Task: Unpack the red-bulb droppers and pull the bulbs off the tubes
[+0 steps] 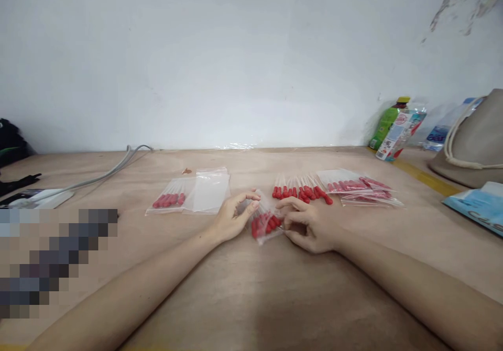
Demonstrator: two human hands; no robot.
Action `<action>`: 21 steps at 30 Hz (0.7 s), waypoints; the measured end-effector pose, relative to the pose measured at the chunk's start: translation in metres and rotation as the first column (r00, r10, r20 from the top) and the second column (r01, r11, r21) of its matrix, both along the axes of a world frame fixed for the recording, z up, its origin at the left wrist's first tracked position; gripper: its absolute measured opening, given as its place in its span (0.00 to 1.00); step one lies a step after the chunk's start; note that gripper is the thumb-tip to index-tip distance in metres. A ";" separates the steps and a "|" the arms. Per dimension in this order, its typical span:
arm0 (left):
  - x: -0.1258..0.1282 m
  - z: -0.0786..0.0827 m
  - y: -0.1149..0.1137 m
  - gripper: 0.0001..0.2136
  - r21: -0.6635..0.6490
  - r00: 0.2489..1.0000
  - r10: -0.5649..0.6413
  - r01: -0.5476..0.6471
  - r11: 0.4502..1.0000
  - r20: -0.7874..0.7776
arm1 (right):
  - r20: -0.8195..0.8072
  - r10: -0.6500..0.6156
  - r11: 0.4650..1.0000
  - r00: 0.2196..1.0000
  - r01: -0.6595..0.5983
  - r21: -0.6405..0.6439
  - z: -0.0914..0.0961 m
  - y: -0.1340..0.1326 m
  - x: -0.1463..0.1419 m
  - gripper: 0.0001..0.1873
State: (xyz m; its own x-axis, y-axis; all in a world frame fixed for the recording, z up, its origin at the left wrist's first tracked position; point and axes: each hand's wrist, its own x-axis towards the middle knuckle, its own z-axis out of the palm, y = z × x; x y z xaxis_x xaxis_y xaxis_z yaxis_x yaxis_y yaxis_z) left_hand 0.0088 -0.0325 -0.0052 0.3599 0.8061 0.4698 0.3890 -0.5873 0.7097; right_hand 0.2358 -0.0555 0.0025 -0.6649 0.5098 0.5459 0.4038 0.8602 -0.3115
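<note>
The clear bag [260, 236], containing red-tipped sticks, lies on the worktop [236, 298] between both hands. The left hand [238, 212] grips its left edge between thumb and fingers; the right hand [310, 225] is curled at its right edge, but whether it grips cannot be told. The bag is probably light, limp and slippery; hold it by the film edges. Beyond, at far right, the blue packet [477, 207] carries partial, unreadable lettering. Farther back, print on the green bottle [385, 128] is too small to read
</note>
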 end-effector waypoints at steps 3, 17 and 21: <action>-0.007 0.009 -0.007 0.16 -0.005 0.973 -0.122 0.123 0.992 -0.197 | -0.102 -0.007 0.995 0.995 -0.004 -0.102 -0.008 0.006 0.011 0.09; -0.021 0.008 -0.021 0.18 0.087 0.899 -0.235 0.285 0.955 -0.369 | 0.081 -0.161 0.978 0.984 0.171 -0.121 -0.005 0.012 0.005 0.15; -0.025 0.007 -0.023 0.17 0.079 0.916 -0.143 0.185 0.980 -0.374 | 0.154 -0.140 0.968 0.978 0.168 -0.189 -0.001 0.010 -0.001 0.11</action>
State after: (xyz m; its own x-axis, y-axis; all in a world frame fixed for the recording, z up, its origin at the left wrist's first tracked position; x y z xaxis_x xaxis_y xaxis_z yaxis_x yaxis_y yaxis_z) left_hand -0.0167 -0.0551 0.0020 0.6457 0.6719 0.3628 0.5000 -0.7311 0.4641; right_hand 0.2350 -0.0452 0.0020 -0.6319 0.7010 0.3305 0.5776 0.7103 -0.4023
